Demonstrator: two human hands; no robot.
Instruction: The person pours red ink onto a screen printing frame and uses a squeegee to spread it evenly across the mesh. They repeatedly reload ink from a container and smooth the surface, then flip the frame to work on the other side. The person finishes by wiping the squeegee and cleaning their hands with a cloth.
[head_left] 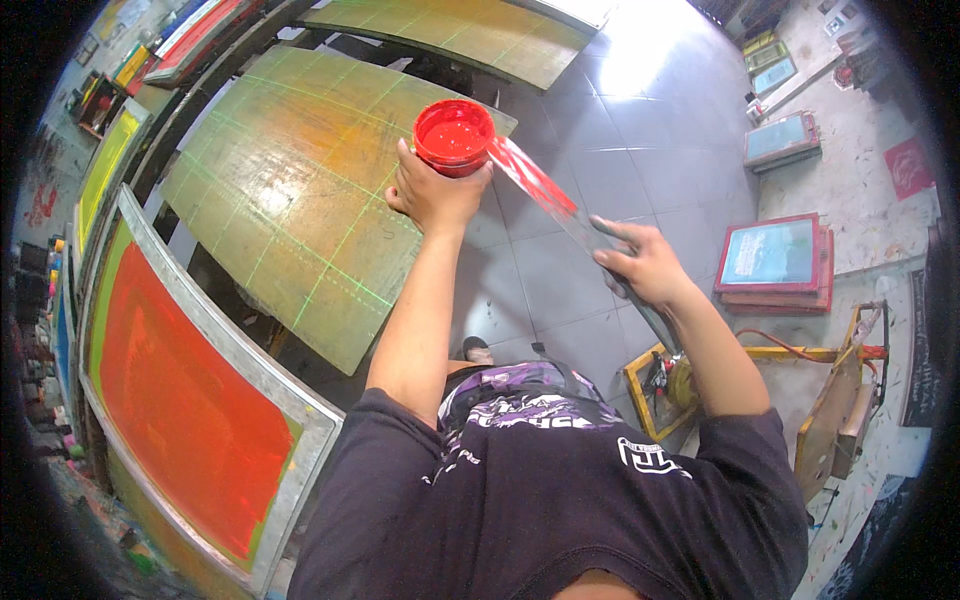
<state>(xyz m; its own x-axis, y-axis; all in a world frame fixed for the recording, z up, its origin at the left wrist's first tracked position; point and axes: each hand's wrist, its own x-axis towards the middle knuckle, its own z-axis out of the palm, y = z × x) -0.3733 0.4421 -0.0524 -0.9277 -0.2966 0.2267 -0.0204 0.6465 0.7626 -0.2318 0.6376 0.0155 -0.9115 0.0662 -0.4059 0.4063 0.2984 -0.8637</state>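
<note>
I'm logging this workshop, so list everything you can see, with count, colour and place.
Pot: 1, red, upper centre
Paint: 1 fill, red, in the pot
Spatula: 1, grey smeared red, right of the pot
Boards: 2, yellowish green, upper left and top
Large screen: 1, orange-red, left
Other screens: at least 2, yellow and red, upper left
Framed stacks: at least 2, reddish edges, bluish faces, right
Frame: 1, yellow, lower right
Floor: 1, grey tiles, centre
Clutter: uncountable, mixed colours, left rim
Shirt: 1, black, printed, lower centre
Left grip: 1, bare, holding the pot
Right grip: 1, bare, holding the spatula
</note>
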